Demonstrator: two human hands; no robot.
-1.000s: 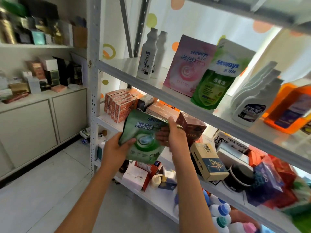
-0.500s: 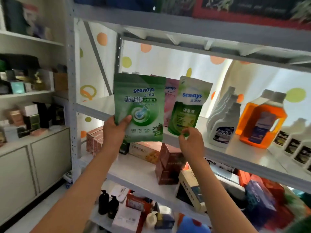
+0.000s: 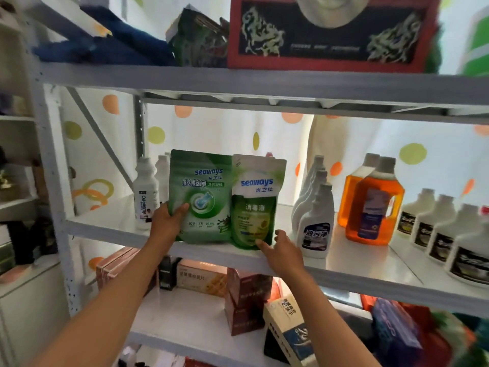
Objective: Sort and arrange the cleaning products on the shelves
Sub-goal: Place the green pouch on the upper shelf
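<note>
A green Seaways laundry-bead pouch (image 3: pixel 201 192) stands upright at the front of the white middle shelf (image 3: pixel 217 254). My left hand (image 3: pixel 169 221) grips its lower left corner, thumb across the front. Right beside it stands a lighter green-and-white Seaways disinfectant pouch (image 3: pixel 255 205). My right hand (image 3: pixel 281 251) touches that pouch's bottom right corner with loosely spread fingers. A pink pouch is almost wholly hidden behind the two; only a tip shows above them.
White bottles (image 3: pixel 146 192) stand left of the pouches. To the right are white spray-type bottles (image 3: pixel 316 221), two orange jugs (image 3: pixel 373 205) and several white bottles with dark labels (image 3: pixel 449 234). Boxes (image 3: pixel 246 300) fill the shelf below; a red box (image 3: pixel 330 33) sits above.
The green bead pouch went from held in the air before the shelf to standing on it, left of the disinfectant pouch. My right hand moved to that pouch's bottom right corner.
</note>
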